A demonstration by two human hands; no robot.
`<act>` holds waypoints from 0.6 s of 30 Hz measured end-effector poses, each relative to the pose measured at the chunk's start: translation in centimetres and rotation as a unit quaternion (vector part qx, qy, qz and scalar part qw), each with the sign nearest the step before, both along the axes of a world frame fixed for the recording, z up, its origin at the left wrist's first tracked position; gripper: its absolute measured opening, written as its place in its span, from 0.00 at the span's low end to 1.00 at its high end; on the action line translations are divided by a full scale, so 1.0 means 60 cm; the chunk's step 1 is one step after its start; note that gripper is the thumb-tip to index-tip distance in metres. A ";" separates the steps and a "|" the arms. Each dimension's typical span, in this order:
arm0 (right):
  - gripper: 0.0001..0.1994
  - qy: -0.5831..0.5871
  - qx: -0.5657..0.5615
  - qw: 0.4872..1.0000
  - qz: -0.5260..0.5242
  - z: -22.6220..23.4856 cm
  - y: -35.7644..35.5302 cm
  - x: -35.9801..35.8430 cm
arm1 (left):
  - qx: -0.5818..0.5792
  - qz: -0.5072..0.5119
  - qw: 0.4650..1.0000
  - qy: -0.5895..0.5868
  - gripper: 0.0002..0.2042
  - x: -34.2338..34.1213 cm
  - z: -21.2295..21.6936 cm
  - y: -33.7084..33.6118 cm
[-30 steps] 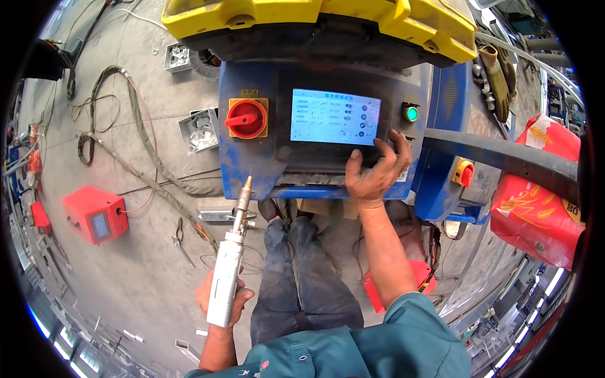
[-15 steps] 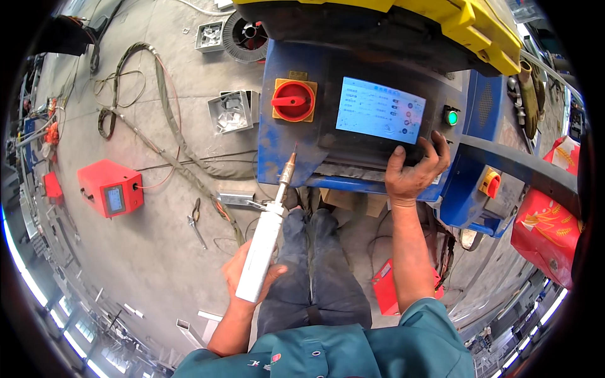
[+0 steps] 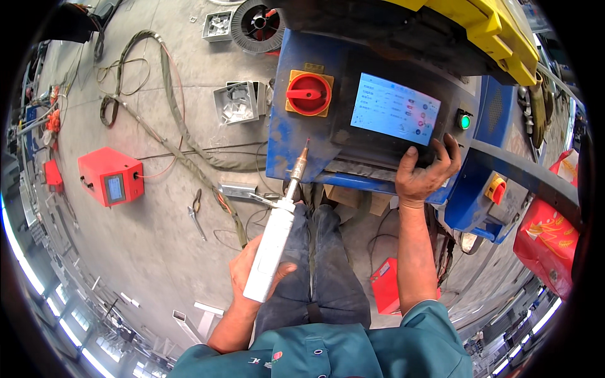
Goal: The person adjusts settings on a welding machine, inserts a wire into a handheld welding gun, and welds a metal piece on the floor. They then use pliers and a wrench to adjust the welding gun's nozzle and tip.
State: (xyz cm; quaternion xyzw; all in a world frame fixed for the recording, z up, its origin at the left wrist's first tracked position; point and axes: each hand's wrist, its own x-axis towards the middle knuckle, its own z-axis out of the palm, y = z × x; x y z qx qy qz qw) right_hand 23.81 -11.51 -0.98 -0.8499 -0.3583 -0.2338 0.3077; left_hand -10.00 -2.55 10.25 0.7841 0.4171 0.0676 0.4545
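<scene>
Left hand (image 3: 244, 269) is wrapped round the white handheld tool (image 3: 271, 255), thumb on its right flank. Nozzle (image 3: 299, 169) points ahead of that hand, over the near edge of the blue cabinet (image 3: 281, 137); can't tell from here if the tip touches. Right hand (image 3: 426, 177) holds nothing: fingers bent and spread, just below the lower right corner of the touchscreen (image 3: 396, 108). Contact unclear.

Green lit button (image 3: 465, 121) is just ahead and right of the right fingertips. Red rotary switch (image 3: 309, 94) is ahead of the left hand, past the nozzle.

My take: steady the right hand on the dark bezel (image 3: 372, 143), tap with one fingertip, square on, rest curled back so no stray touches. Mind that green button. Left: firm grip, nozzle clear of screen and switch, no drifting while eyes are on the display. Leave slack in the sleeved cable (image 3: 173, 104) ahead-left of the left hand.
</scene>
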 end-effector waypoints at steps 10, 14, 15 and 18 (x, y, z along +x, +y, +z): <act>0.23 -0.003 0.001 1.000 0.000 -0.003 -0.001 0.001 | 0.010 -0.008 1.000 0.007 0.31 0.008 0.006 0.000; 0.23 -0.003 0.001 1.000 0.001 -0.002 0.000 0.000 | 0.016 -0.009 1.000 0.000 0.32 0.009 0.004 0.002; 0.23 -0.003 0.002 1.000 0.001 -0.002 0.000 0.000 | 0.017 -0.008 1.000 -0.003 0.32 0.009 0.003 0.002; 0.23 0.003 0.006 1.000 0.003 -0.004 -0.001 0.000 | 0.015 -0.005 1.000 0.000 0.32 0.010 0.002 0.000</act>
